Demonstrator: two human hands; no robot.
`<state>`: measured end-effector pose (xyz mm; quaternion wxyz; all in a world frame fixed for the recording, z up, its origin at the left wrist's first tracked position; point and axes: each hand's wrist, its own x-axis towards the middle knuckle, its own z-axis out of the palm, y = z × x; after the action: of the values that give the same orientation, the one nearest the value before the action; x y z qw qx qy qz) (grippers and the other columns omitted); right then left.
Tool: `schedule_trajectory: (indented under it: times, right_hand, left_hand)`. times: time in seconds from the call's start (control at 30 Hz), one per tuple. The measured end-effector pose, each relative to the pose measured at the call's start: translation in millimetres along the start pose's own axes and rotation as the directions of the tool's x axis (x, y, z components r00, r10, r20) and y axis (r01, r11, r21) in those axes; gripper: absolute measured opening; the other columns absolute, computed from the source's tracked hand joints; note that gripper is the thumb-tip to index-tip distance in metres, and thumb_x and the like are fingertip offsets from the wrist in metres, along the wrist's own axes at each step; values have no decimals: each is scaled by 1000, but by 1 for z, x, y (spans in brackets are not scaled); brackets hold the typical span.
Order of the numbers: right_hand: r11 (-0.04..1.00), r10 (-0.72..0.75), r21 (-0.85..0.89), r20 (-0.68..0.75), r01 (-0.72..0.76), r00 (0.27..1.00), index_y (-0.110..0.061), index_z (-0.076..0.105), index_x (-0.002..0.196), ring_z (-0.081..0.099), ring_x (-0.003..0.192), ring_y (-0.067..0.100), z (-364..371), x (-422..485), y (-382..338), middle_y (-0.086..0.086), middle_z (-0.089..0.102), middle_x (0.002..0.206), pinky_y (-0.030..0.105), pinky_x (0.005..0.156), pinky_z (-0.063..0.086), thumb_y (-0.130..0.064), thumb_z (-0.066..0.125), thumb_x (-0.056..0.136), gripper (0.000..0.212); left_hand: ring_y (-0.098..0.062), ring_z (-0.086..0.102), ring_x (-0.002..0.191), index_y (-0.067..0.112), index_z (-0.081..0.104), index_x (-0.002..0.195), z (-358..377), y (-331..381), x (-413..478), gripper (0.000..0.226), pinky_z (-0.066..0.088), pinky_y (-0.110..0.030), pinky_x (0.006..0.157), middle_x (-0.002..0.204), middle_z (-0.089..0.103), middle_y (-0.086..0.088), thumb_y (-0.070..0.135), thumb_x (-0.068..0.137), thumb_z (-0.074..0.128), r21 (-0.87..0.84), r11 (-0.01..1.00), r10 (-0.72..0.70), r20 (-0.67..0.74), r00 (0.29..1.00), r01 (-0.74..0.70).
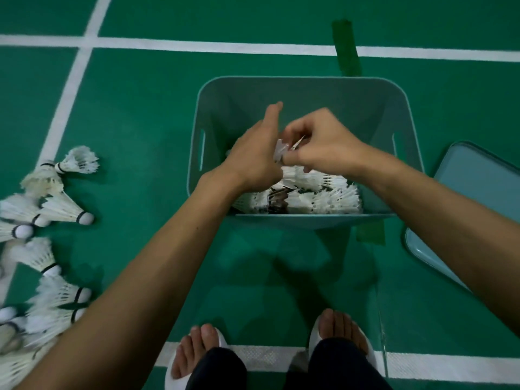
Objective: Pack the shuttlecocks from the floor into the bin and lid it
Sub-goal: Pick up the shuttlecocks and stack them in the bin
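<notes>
Shuttlecocks on floor (42, 249): I see a loose heap lying to my left, just beside my left forearm and near my feet; a sweep of that arm could scatter it.
Left hand (254, 161): over the bin, fingers curled, thumb raised; it seems to pinch white feathers (280, 150) together with the other hand, though blur hides the exact grip.
Right hand (320, 142): fingers bent narrow around the same feathers; I cannot tell how many birds are in the bunch.
Risk at the hands: feathers crush if I squeeze; a bird could slip and fall outside the rim.
Bin (408, 114): open, on the green floor ahead of my toes, packed shuttlecocks (323, 195) piled at its near side; an uneven pile may stop the lid seating.
Lid (472, 204): flat on the floor right of the bin, partly under my right forearm; I could knock it.
</notes>
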<state>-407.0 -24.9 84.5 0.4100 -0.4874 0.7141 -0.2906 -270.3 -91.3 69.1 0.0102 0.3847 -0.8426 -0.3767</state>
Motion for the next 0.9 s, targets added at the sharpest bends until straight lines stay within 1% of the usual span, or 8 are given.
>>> schedule_trajectory:
  times: [0.13, 0.3, 0.4, 0.47, 0.57, 0.7, 0.83, 0.9]
  right_hand:
    - [996, -55, -62, 52, 59, 997, -8, 65, 61, 45, 48, 4, 15, 23, 15, -4, 58, 51, 29, 53, 38, -8, 81, 74, 20]
    - [993, 98, 83, -130, -88, 987, 0, 62, 56, 45, 52, 13, 30, 53, 38, 4, 54, 53, 29, 54, 41, -16, 86, 81, 38]
    - [929, 238, 320, -122, -189, 964, -6, 67, 63, 53, 49, 14, 34, 68, 33, 0, 63, 53, 27, 51, 46, -6, 80, 86, 26]
    - [893, 283, 394, -112, -219, 952, -1, 65, 75, 54, 52, 15, 36, 76, 25, 3, 67, 62, 28, 50, 49, -2, 77, 88, 17]
    - [916, 272, 334, -113, -221, 956, -4, 65, 71, 56, 56, 20, 48, 92, 17, 9, 65, 66, 32, 54, 48, -1, 77, 86, 20]
    - [966, 226, 142, -61, -215, 972, -20, 68, 57, 54, 56, 8, 68, 111, 25, -15, 61, 48, 23, 57, 42, -2, 73, 86, 35]
    - [977, 193, 86, 20, -194, 981, -24, 70, 68, 58, 76, 5, 59, 113, 32, -14, 66, 83, 24, 75, 48, 0, 69, 90, 32]
    - [977, 193, 82, 71, -198, 979, -21, 72, 73, 58, 77, 5, 52, 110, 26, -11, 66, 84, 19, 67, 48, 5, 63, 92, 34]
  left_hand:
    - [-38, 55, 120, 26, 9, 162, -7, -2, -2, 111, 50, -52, 97, 142, 42, -13, -8, 73, 66, 47, 998, -30, -54, 998, 33]
    - [-39, 43, 129, 5, 14, 155, 2, -2, -7, 101, 46, -43, 98, 146, 35, -19, -2, 74, 74, 179, 954, -213, -166, 963, 242]
    - [-40, 52, 124, 1, 23, 148, 0, 2, -16, 77, 44, -42, 86, 138, 47, -20, 10, 86, 68, 253, 910, -341, 3, 940, 329]
    - [-40, 47, 131, 1, 24, 150, 2, 1, -25, 71, 45, -45, 97, 146, 41, -22, 16, 92, 63, 364, 880, -382, 161, 910, 305]
    - [-40, 41, 136, 1, 24, 151, 2, -6, -28, 68, 44, -47, 105, 151, 31, -21, 18, 95, 59, 425, 867, -381, 225, 897, 261]
    - [-41, 35, 139, -4, 12, 156, -5, -13, -14, 81, 40, -49, 110, 158, 20, -23, 14, 94, 60, 472, 856, -347, 218, 912, 212]
    - [-44, 24, 146, -5, -1, 159, -13, -11, -1, 88, 35, -54, 115, 167, 2, -22, 12, 95, 57, 523, 839, -338, 289, 896, 148]
    - [-45, 21, 149, -5, -5, 159, -15, -12, 5, 87, 34, -54, 117, 168, -3, -21, 8, 95, 53, 535, 830, -364, 308, 879, 156]
